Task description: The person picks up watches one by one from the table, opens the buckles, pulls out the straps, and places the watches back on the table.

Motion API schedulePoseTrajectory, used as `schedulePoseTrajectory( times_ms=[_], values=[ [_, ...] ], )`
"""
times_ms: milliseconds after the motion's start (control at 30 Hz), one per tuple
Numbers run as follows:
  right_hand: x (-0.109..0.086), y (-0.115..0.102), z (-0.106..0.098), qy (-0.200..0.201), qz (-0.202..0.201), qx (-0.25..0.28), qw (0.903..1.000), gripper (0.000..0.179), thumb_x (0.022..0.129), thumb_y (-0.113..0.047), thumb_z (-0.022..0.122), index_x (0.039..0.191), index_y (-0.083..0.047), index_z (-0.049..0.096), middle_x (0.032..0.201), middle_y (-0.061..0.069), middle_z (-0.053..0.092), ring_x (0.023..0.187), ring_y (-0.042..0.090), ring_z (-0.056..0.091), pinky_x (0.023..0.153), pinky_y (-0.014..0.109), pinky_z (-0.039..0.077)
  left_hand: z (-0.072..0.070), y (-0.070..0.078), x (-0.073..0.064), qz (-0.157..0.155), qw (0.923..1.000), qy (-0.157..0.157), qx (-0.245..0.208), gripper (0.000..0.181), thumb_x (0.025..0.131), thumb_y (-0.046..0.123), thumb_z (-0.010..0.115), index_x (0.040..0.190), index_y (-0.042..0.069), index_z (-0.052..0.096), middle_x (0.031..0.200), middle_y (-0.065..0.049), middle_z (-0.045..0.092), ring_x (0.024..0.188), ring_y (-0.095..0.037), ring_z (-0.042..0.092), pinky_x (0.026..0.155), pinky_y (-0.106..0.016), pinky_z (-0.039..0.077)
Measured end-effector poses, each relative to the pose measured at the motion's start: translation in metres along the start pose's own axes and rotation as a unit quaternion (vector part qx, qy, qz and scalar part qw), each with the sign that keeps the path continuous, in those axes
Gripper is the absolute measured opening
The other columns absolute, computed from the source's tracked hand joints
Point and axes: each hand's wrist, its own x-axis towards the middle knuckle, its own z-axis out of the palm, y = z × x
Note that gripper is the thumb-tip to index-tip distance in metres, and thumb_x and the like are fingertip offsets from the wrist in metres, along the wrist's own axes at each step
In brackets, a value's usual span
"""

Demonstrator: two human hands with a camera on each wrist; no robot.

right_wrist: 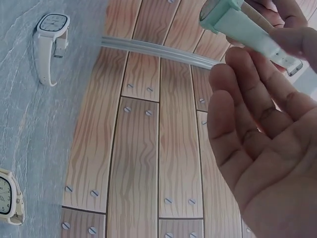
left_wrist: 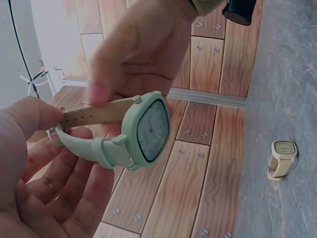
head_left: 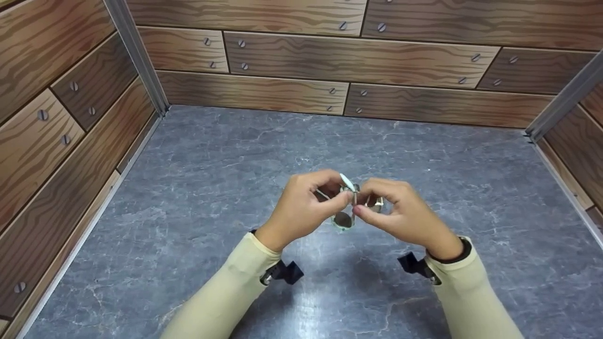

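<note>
In the left wrist view, two bare hands are holding a mint green watch (left_wrist: 132,130) in the air beside a marbled grey surface (left_wrist: 277,64). The left hand (left_wrist: 44,183) is pinching the buckle end of the strap between thumb and forefinger, the gap all but closed, while its other fingers are bending loosely underneath. The right hand (left_wrist: 138,54) is meeting it from the far side, its thumb touching the tan-looking, punched length of strap. The watch's dial is facing away from the left palm. A pale watch (left_wrist: 283,153) is resting on the surface, well apart, and wood-patterned panels (left_wrist: 163,188) are filling the background.

In the right wrist view, the right hand's thumb is lying against the mint strap, its fingers curling close below in a light hold. On the surface, a white watch (right_wrist: 52,37) is sitting dial up, and a cream watch (right_wrist: 7,196) is showing partly at the frame's edge.

In the head view, both hands are coming together at mid-surface with the mint green watch between their fingertips, and light sleeves (head_left: 221,278) are covering the forearms. Other pale shapes are showing around the fingers, perhaps more watches, though the hands are hiding most of them.
</note>
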Motion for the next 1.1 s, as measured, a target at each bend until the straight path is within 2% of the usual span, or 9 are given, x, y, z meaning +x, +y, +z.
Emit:
schedulePoseTrajectory(
  times_ms=[200,333,567,767,967,1100],
  values=[
    [0.001,-0.001,-0.001,0.028,-0.023,0.013,0.9993,0.025,0.090,0.011,0.072,0.103,-0.010,0.075,0.089,0.002,0.071,0.076,0.013,0.064,0.070,0.022,0.054,0.003,-0.002,0.000,-0.006,0.9996,-0.027,-0.008,0.011,0.098,0.015,0.071,0.105,0.007,0.074,0.091,0.000,0.076,0.079,-0.008,0.072,0.072,-0.030,0.061],
    [0.001,-0.003,-0.002,0.031,-0.009,0.009,0.9995,0.024,0.091,0.009,0.071,0.105,-0.010,0.074,0.090,0.001,0.072,0.077,0.012,0.066,0.071,0.022,0.055,0.003,-0.002,0.000,-0.012,0.9994,-0.031,-0.006,0.016,0.099,0.019,0.072,0.109,0.007,0.073,0.092,0.001,0.076,0.081,-0.007,0.072,0.073,-0.029,0.061],
    [0.000,-0.006,-0.002,0.031,0.010,0.015,0.9994,0.023,0.092,0.007,0.072,0.109,-0.009,0.071,0.094,0.001,0.073,0.077,0.013,0.068,0.071,0.024,0.055,0.002,-0.002,0.001,-0.018,0.9993,-0.015,0.030,0.018,0.099,0.023,0.073,0.108,0.008,0.073,0.090,0.004,0.074,0.076,-0.006,0.068,0.071,-0.029,0.059],
    [-0.001,-0.006,-0.004,0.018,0.032,0.008,0.9993,0.021,0.094,0.004,0.071,0.109,-0.010,0.071,0.092,-0.001,0.072,0.077,0.012,0.068,0.072,0.024,0.055,0.000,-0.004,0.001,-0.025,0.9993,0.000,0.028,0.015,0.099,0.022,0.072,0.108,0.010,0.073,0.092,0.004,0.073,0.079,-0.008,0.070,0.073,-0.029,0.060],
    [-0.001,-0.006,-0.006,0.011,0.076,0.003,0.9971,0.013,0.098,-0.004,0.070,0.108,-0.013,0.071,0.090,-0.005,0.072,0.076,0.017,0.069,0.070,0.026,0.057,-0.006,-0.007,0.003,-0.023,0.9987,0.046,0.002,0.014,0.100,0.015,0.070,0.109,0.006,0.072,0.090,-0.001,0.073,0.076,-0.015,0.070,0.068,-0.032,0.060],
    [0.000,-0.004,-0.006,0.022,0.096,0.004,0.9952,0.009,0.098,-0.006,0.070,0.107,-0.009,0.070,0.087,-0.002,0.072,0.073,0.017,0.069,0.069,0.026,0.058,-0.007,-0.009,0.004,-0.022,0.9984,0.047,0.023,0.017,0.102,0.018,0.068,0.113,0.006,0.072,0.095,0.000,0.073,0.082,-0.012,0.071,0.072,-0.030,0.060]
  ],
)
